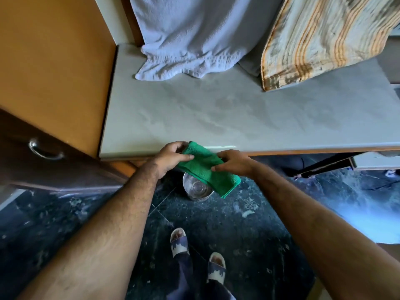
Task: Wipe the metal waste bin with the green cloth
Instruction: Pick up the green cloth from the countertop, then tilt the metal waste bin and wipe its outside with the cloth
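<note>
A folded green cloth (pixel 205 167) is held in the air in front of the counter's edge. My left hand (pixel 171 158) pinches its upper left end and my right hand (pixel 233 162) grips its right side. Below them on the dark floor stands the round metal waste bin (pixel 195 189), seen from above with its inside showing. The hanging end of the cloth covers part of the bin's rim on the right. Neither hand touches the bin.
A grey counter (pixel 216 118) runs across the view, with a white towel (pixel 194 40) and a striped cloth (pixel 324 40) draped onto it. A wooden cabinet (pixel 54 72) with a drawer handle (pixel 43 149) stands at left. My sandalled feet (pixel 194 254) are on the dark stone floor.
</note>
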